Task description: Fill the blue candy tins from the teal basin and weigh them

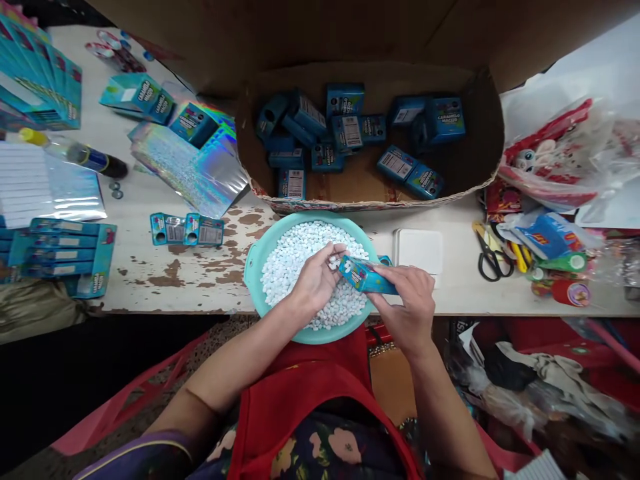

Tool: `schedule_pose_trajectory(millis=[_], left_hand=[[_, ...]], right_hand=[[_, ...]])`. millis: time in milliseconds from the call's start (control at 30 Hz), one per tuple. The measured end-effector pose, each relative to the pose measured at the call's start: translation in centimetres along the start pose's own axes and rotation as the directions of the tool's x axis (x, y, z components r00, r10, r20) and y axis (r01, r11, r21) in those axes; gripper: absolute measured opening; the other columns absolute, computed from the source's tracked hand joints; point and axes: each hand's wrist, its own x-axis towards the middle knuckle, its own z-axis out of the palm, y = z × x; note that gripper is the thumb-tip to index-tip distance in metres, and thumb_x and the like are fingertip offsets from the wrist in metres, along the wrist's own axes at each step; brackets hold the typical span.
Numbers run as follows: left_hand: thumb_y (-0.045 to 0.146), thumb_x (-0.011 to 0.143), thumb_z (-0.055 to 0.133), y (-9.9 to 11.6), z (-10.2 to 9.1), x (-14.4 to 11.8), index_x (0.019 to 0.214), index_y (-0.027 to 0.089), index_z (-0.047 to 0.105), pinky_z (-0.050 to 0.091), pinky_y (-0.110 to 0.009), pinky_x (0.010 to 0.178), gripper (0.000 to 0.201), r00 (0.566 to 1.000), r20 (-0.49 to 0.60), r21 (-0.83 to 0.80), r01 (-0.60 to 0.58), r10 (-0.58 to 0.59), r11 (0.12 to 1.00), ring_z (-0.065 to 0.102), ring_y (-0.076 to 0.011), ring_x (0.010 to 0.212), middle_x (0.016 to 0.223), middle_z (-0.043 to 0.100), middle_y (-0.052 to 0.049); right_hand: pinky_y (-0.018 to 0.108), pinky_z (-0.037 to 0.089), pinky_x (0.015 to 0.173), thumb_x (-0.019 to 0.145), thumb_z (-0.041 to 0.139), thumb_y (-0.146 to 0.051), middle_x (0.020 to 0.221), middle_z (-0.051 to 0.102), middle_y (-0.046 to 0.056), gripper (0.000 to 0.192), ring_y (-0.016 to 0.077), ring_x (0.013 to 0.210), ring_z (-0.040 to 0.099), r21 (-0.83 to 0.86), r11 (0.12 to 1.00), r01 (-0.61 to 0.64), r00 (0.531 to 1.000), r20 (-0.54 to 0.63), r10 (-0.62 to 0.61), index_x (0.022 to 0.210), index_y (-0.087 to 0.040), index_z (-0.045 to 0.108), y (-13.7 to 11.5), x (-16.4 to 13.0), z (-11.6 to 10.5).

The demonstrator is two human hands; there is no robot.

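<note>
My right hand [407,303] grips a small blue candy box [361,275], tilted on its side with its end toward my left hand. My left hand [319,280] is cupped at that end, fingers curled around a few small white candies [334,264]. Both hands are over a turquoise basin [254,283], which holds a heap of the same white candies [290,257]. Behind the basin stands a large cardboard box [360,190] with several blue candy boxes [349,131] lying loosely inside.
Left of the basin lie two flat blue boxes [187,229]. Farther left are a dark bottle [95,160], shiny holographic bags [185,160] and stacked blue cartons [65,250]. At right sit a white lidded container [417,253], scissors [493,257] and plastic-wrapped items [550,160].
</note>
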Motion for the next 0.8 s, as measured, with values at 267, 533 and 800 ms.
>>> schedule_pose_trajectory(millis=[267,533,800], left_hand=[[0.043,0.082,0.061,2.1,-3.0,-0.2,0.094,0.020,0.069,0.043,-0.042,0.100,0.027,0.890,0.367,0.818,-0.448,0.272,0.362,0.056,-0.0265,0.112,0.112,0.065,-0.009],[0.046,0.089,0.051,3.2,-4.2,0.9,0.112,0.023,0.063,0.039,-0.042,0.108,0.035,0.830,0.477,0.878,-0.461,0.290,-0.128,0.052,-0.0258,0.125,0.129,0.060,-0.008],[0.049,0.088,0.051,3.6,-3.7,1.1,0.109,0.022,0.065,0.045,-0.037,0.101,0.037,0.863,0.411,0.911,-0.404,0.294,-0.085,0.059,-0.0250,0.114,0.120,0.065,-0.006]], right_hand=[[0.039,0.051,0.082,0.068,0.080,-0.031,0.098,0.069,0.003,0.039,0.0217,0.090,0.062,0.299,0.913,-0.278,0.896,-0.262,0.359,0.104,-0.025,0.067,5.1,-2.2,-2.1],[0.038,0.050,0.087,0.059,0.082,-0.036,0.092,0.065,0.002,0.049,0.0183,0.088,0.062,0.493,0.731,-0.472,0.687,-0.314,0.656,0.098,-0.016,0.059,16.4,-0.8,-0.1],[0.038,0.049,0.094,0.060,0.080,-0.041,0.124,0.059,0.009,0.067,0.0204,0.110,0.060,0.519,0.687,-0.509,0.652,-0.289,0.701,0.117,-0.021,0.051,17.6,-2.0,0.3]])
